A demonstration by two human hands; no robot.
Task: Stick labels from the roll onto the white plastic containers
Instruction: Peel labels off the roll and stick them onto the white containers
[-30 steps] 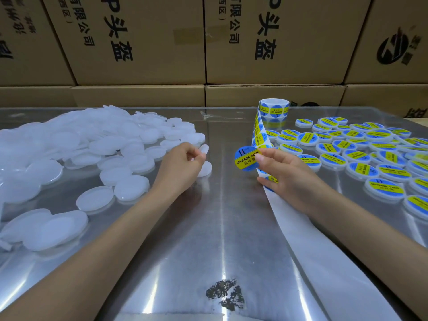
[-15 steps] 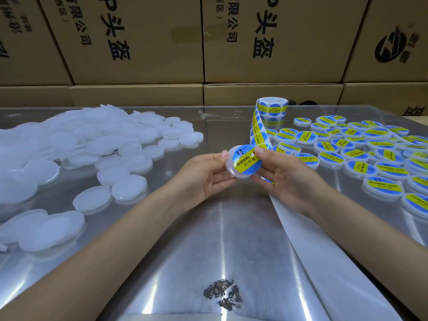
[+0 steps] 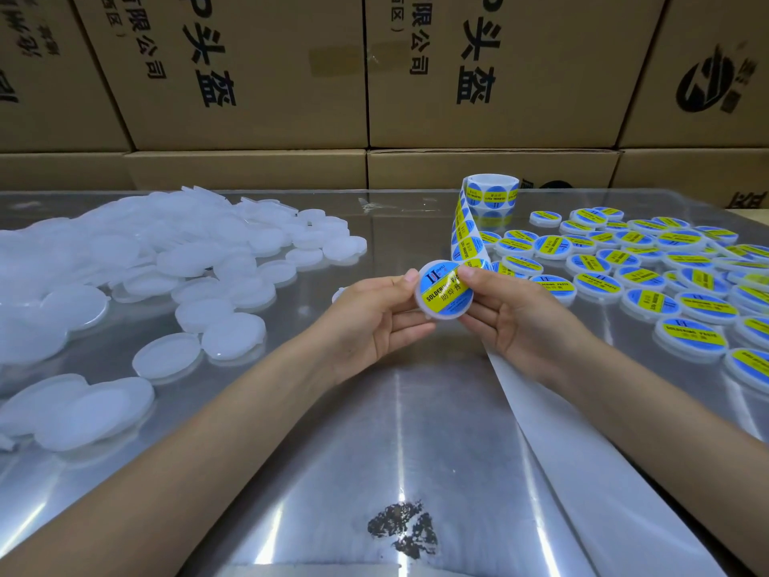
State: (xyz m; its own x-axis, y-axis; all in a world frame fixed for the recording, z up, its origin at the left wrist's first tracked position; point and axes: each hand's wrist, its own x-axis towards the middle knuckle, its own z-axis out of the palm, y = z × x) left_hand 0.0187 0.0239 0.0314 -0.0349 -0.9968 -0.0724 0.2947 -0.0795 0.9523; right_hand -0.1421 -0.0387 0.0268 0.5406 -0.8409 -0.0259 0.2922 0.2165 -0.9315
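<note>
Left hand: our left hand point(image 3: 374, 318) is raised above the table, thumb on the left rim of the container and fingers curled under it, so it grips the container from the left.
Right hand: our right hand point(image 3: 512, 316) grips the same container from the right, thumb pressed on the label's upper right edge, fingers curled behind.
Container: we see one round white plastic container point(image 3: 444, 290) held between both hands, clear of the table and tilted toward us.
Label: a blue and yellow round label point(image 3: 442, 287) lies on the container's face, reading "SOLDERING" along its yellow band; whether every edge is stuck down we cannot tell.
Label roll: the roll point(image 3: 492, 194) stands at the far middle of the table, its strip of labels running down toward our hands.
Backing paper: the bare white backing strip point(image 3: 582, 451) passes under our right wrist and runs to the near right edge.
Plain containers: a heap of unlabelled white containers point(image 3: 137, 268) fills the table's left side.
Labelled containers: we see finished ones point(image 3: 649, 281) spread across the right side.
Table: a shiny metal top point(image 3: 333, 451) with a dark scuffed patch point(image 3: 403, 528) near us.
Background: cardboard boxes point(image 3: 258, 72) with black print are stacked behind the table.
</note>
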